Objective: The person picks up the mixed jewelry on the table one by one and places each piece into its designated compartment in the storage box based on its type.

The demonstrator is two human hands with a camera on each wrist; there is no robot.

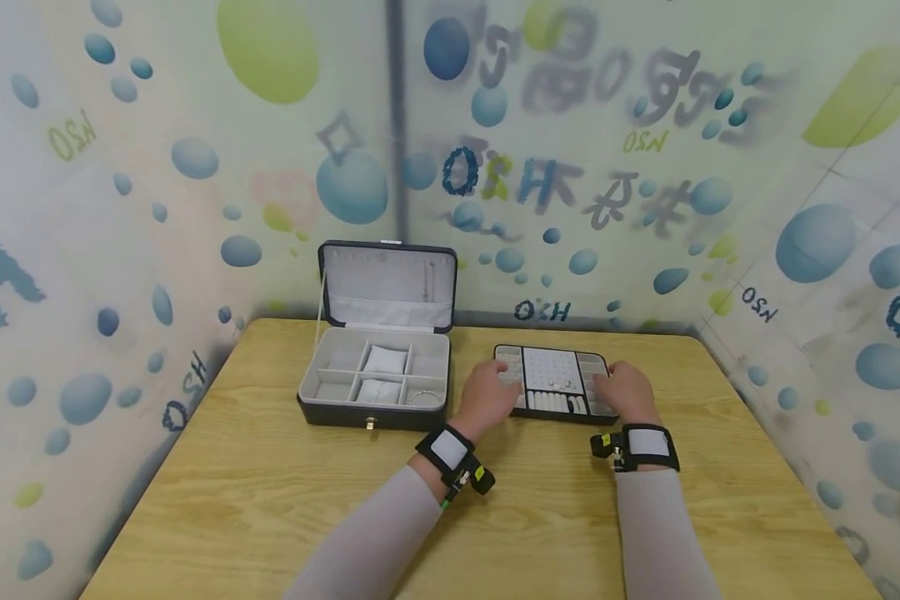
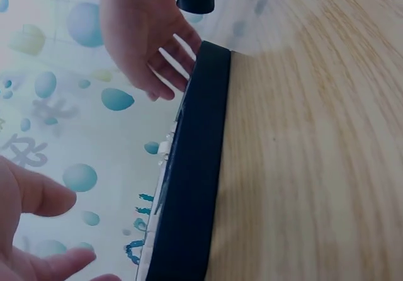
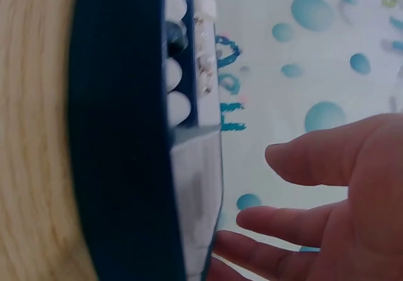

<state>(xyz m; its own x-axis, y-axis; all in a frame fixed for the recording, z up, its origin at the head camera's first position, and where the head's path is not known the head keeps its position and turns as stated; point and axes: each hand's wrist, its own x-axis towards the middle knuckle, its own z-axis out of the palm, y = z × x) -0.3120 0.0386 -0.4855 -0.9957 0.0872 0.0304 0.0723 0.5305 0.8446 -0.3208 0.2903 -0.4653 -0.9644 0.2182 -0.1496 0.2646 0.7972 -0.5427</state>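
A shallow dark jewelry tray (image 1: 558,416) lies flat on the table, with small side compartments, a white earring pad (image 1: 549,364) and white ring rolls (image 1: 547,401). Earrings sit on the pad's lower part; one dark item is among the rolls. Over the tray's left end is my left hand (image 1: 487,398), its thumb and fingers spread in the left wrist view. At the right end, my right hand (image 1: 627,393) has its fingers extended beside the tray wall (image 3: 119,130). Neither hand visibly grips the tray; whether fingertips touch it is unclear.
Left of the tray stands a dark jewelry box (image 1: 345,414) with its lid (image 1: 390,287) raised. Inside are two white cushions (image 1: 385,360) and a bracelet (image 1: 423,397); a necklace (image 1: 425,283) hangs in the lid. Patterned walls border the wooden table (image 1: 540,533).
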